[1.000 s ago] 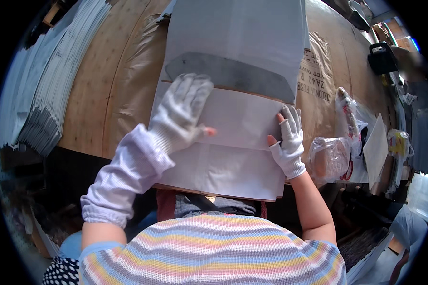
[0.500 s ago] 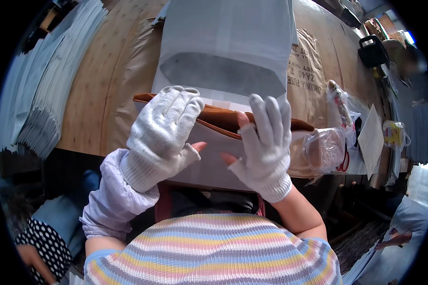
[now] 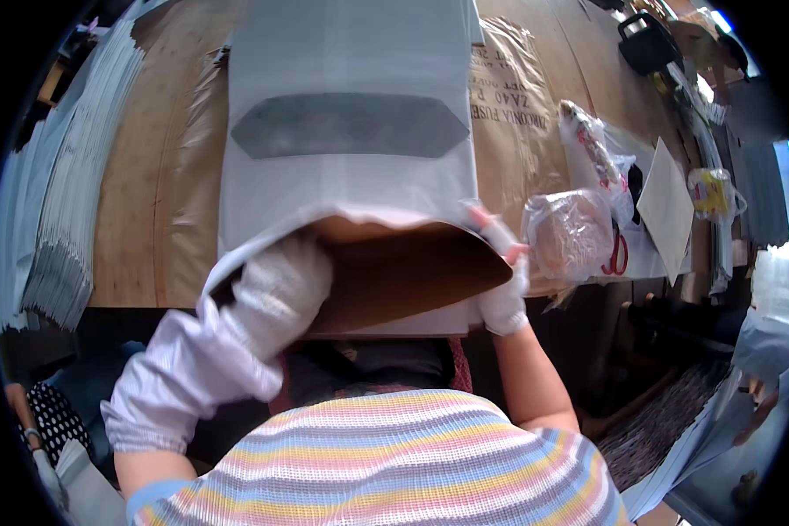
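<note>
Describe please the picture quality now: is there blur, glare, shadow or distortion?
Head view: the left hand and right hand look blurred; same head view: glare on the clear plastic bag, shadow inside the brown-lined paper sack; head view's rim: black corners, and the sheet stack looks curved.

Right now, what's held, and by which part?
Unclear: white-gloved right hand, blurred, meets the white, brown-lined paper bag at its mouth's right edge; left hand is inside, grip hidden.
</note>
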Tool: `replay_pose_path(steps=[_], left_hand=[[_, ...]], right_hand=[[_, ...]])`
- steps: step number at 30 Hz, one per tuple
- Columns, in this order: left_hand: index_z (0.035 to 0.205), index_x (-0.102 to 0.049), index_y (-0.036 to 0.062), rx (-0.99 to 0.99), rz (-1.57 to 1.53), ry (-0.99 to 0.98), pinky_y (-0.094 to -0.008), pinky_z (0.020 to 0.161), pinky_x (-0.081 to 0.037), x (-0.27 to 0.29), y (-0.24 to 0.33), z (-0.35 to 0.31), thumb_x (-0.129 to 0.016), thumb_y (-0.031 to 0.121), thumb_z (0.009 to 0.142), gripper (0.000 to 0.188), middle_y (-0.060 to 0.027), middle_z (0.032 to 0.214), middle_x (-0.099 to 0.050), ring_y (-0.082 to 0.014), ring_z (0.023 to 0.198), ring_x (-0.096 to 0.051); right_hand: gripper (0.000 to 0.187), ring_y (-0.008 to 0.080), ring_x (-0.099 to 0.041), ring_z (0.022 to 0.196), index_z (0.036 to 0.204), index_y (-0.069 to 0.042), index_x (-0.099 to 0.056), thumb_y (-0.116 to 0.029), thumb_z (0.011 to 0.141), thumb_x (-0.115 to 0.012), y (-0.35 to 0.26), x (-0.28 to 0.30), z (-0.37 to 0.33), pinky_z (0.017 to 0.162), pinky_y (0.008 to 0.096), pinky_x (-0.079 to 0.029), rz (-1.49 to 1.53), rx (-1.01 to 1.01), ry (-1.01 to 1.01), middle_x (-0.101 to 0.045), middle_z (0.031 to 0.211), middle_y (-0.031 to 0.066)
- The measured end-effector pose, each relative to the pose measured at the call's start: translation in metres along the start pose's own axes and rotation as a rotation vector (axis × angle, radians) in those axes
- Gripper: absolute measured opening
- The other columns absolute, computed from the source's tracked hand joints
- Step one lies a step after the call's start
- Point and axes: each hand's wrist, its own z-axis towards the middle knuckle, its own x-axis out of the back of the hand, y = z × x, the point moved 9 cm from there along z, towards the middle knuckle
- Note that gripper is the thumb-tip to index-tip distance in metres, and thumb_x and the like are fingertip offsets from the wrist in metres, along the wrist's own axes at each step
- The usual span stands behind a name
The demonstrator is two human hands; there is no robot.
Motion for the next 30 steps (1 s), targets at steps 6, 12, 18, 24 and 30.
replay_pose_path(steps=[6,12,18,24,30], left_hand=[[0.118,-0.068,0.0015,-0.016,-0.870,-0.015,-0.0389,0.089,-0.059,-0.064,0.028,-0.024,-0.065,0.019,0.090,0.033,-0.0173,0.111,-0.072,-0.0314,0.092,-0.073],[0.148,-0.051,0.0013,-0.613,-0.615,0.313,-0.0436,0.123,-0.031,0.014,0.092,0.062,-0.062,0.029,0.089,0.065,-0.0150,0.150,-0.051,-0.0304,0.143,-0.043],[0.151,-0.048,0.0046,-0.233,-0.609,-0.243,-0.0406,0.126,-0.025,-0.027,0.069,0.095,-0.056,0.032,0.097,0.061,-0.0120,0.158,-0.046,-0.0270,0.150,-0.036],[0.161,-0.030,0.0035,-0.035,0.033,-0.058,-0.0413,0.130,-0.013,-0.006,0.003,0.093,-0.051,0.040,0.100,0.074,-0.0128,0.170,-0.026,-0.0288,0.158,-0.021],[0.164,-0.018,0.0033,0.114,-0.124,0.032,-0.0401,0.130,-0.013,-0.009,-0.014,0.118,-0.049,0.037,0.102,0.077,-0.0117,0.172,-0.018,-0.0299,0.159,-0.017]], right_hand=[[0.102,0.0294,-0.038,0.148,0.152,0.002,-0.045,-0.081,0.095,-0.036,0.024,-0.007,0.005,0.124,0.0439,-0.024,0.199,-0.007,-0.127,-0.042,0.160,0.0181],[0.100,0.0340,-0.028,0.154,0.156,0.003,-0.036,-0.078,0.098,-0.037,0.035,-0.006,0.032,0.127,0.0457,-0.017,0.398,-0.045,-0.188,-0.032,0.165,0.0206],[0.076,0.0396,-0.039,0.148,0.152,0.003,-0.044,-0.029,0.087,-0.069,-0.004,-0.044,0.031,0.126,0.0482,-0.022,-0.735,0.359,-0.371,-0.047,0.154,0.0253],[0.084,0.0422,-0.043,0.145,0.146,0.004,-0.049,-0.022,0.070,-0.075,-0.011,-0.066,0.024,0.127,0.0538,-0.022,-1.021,0.468,-0.382,-0.046,0.155,0.0243],[0.078,0.0425,-0.042,0.144,0.139,0.003,-0.056,-0.022,0.067,-0.075,-0.010,-0.080,0.021,0.126,0.0557,-0.024,-1.121,0.473,-0.481,-0.047,0.154,0.0236]])
